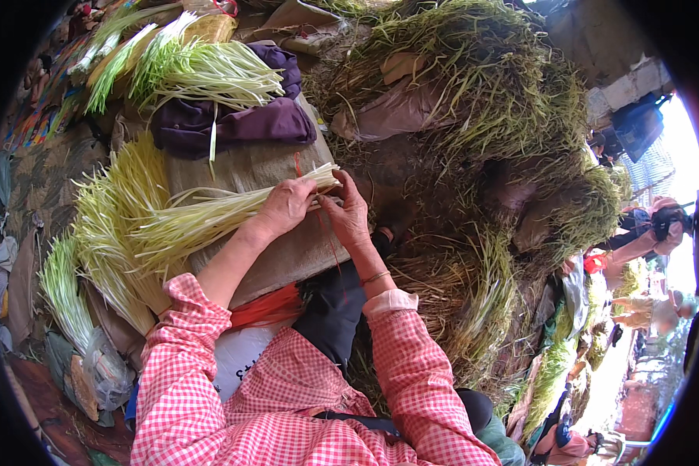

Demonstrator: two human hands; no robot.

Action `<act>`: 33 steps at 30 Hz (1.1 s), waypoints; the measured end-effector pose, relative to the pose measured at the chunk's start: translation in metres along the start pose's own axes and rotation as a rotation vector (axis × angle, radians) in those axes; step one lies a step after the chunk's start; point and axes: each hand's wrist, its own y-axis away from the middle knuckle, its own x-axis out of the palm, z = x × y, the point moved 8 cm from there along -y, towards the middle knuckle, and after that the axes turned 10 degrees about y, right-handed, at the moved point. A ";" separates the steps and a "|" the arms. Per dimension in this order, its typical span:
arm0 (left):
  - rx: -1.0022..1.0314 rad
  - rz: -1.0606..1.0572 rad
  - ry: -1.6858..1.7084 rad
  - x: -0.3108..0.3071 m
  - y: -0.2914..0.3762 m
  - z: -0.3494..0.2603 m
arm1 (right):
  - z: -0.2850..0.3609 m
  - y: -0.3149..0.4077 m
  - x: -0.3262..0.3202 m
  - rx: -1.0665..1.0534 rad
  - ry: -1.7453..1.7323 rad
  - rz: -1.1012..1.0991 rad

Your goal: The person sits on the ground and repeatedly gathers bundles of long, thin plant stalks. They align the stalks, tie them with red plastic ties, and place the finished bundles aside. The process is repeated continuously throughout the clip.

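Note:
My left hand [285,207] is closed over a bundle of pale yellow leafy stalks [221,212], apparently blanched chives, near its cut ends. At those ends, the thumb and fingers of my right hand [348,212] pinch the stalks. The bundle lies across a worn board [268,271], its loose tips fanning to the left. A thin red string [297,165] shows above the bundle and again below it, hanging past the board's edge. Beside the board on the left rests a larger heap of yellow stalks [116,215].
Greener stalks [227,73] lie on a folded purple cloth [279,122] at the board's far end. Another bunch [67,291] sits at left by a plastic bag [108,370]. Heaps of withered leaves [501,87] cover the ground at right. Other people [655,306] are farther off.

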 end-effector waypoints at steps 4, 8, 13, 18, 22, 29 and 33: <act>-0.096 0.019 0.096 -0.006 -0.002 0.004 | -0.011 -0.003 0.006 0.001 0.046 -0.045; -0.054 -0.012 0.094 -0.010 0.003 0.006 | -0.015 -0.001 0.008 0.068 0.078 -0.059; -0.284 -0.147 0.473 -0.020 0.015 0.017 | -0.001 0.007 0.002 0.047 0.395 -0.097; -0.345 -0.422 0.935 -0.054 0.036 0.028 | -0.007 0.009 0.003 0.092 0.397 -0.147; -0.281 -0.600 1.070 -0.104 0.057 0.011 | -0.007 0.010 0.004 0.036 0.424 -0.187; -0.099 -0.644 1.118 -0.154 0.067 -0.061 | -0.013 0.010 -0.014 0.122 0.242 -0.249; -0.355 -0.374 0.899 -0.075 0.078 -0.091 | 0.025 0.046 -0.043 0.074 -0.075 -0.231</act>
